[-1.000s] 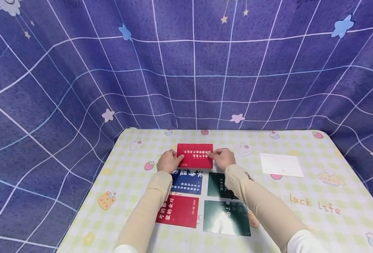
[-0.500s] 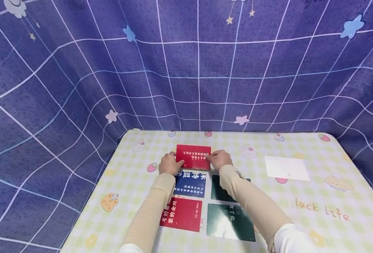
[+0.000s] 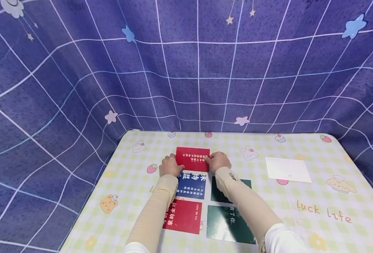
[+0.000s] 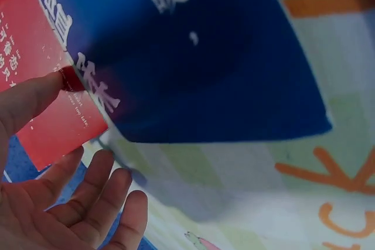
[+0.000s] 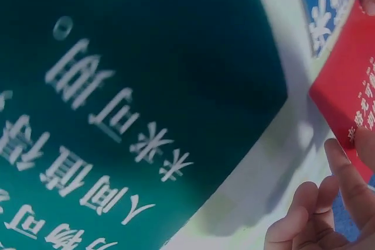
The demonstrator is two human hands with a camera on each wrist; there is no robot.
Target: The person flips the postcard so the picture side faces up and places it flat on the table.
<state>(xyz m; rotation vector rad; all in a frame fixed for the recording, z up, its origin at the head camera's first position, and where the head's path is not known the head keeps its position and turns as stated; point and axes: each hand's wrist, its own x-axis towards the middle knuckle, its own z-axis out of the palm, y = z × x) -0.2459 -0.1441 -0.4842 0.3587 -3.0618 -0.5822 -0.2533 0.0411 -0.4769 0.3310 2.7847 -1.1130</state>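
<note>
My left hand point(image 3: 171, 166) and right hand point(image 3: 220, 161) pinch a red card point(image 3: 192, 156) by its two side edges, thumbs on its printed face. White lettering runs across the card. Nearer me lies a blue card point(image 3: 191, 188), whose far edge is right at the red card's near edge. In the left wrist view the thumb lies at the corner of the red card point(image 4: 64, 121), over the edge of the blue card point(image 4: 205, 74). A dark green card point(image 3: 219, 189) lies partly hidden beneath my right forearm; its lettering shows in the right wrist view.
Nearest me lie a second red card point(image 3: 186, 219) and a second green card point(image 3: 225, 225), each partly covered by a forearm. A white card point(image 3: 288, 169) lies off to the right on the checked tablecloth point(image 3: 313, 232). A blue curtain point(image 3: 186, 70) hangs behind the table.
Both hands have brought the red card slightly toward me, down close to the blue card's far edge. The head view has shifted a little. The other cards stay in place.
</note>
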